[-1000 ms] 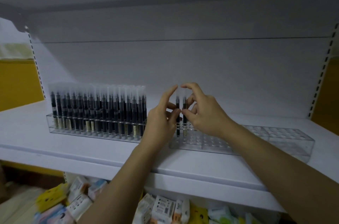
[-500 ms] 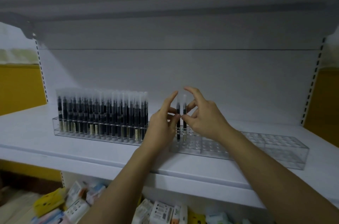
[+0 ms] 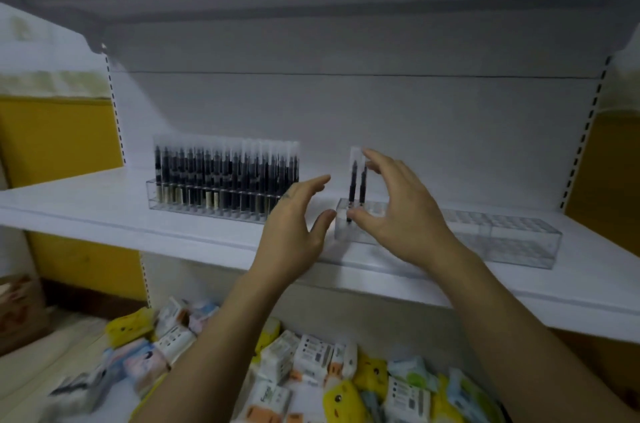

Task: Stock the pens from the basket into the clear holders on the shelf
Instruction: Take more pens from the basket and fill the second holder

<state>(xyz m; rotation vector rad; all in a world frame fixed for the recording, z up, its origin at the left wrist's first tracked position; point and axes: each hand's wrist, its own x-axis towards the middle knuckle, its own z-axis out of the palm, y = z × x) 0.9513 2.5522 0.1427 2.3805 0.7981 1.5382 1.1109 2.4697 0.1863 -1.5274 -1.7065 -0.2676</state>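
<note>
Two pens (image 3: pixel 354 183) stand upright at left end of the clear holder (image 3: pixel 502 244), btwn both hands. Left hand (image 3: pixel 294 225) & right hand (image 3: pixel 398 211) spread, gripping nothing. Pens prob. light, stiff, slick; pinch mid-barrel.

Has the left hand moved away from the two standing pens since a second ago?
Yes. It was pinching at the two pens; now the left hand is open, left of and lower than them, with a gap between.

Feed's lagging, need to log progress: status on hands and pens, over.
Left hand and right hand open, flanking two pens. Pens upright at left end of right clear holder; left clear holder full. Nothing blocking.
</note>
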